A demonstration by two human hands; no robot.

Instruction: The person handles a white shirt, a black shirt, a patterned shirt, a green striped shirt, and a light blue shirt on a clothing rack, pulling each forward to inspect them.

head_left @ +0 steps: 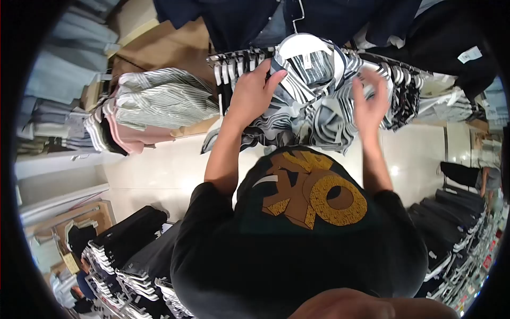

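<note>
A black-and-white patterned shirt (297, 87) with a pale collar hangs at the rack in front of me, its hanger hook pointing up. My left hand (252, 93) is at the shirt's left shoulder, thumb and fingers closed around the dark edge of the fabric. On the other side, my right hand (372, 101) is beside the right shoulder, its fingers apart and blurred by motion. Whether it touches the cloth cannot be made out. More patterned garments (406, 95) hang on white hangers along the rail.
Striped shirts (159, 98) and a pink garment (125, 133) are at the left. Dark clothes (234, 21) hang above the rail. Racks of black garments (133, 234) stand behind on both sides. Another person (486, 178) is at the far right.
</note>
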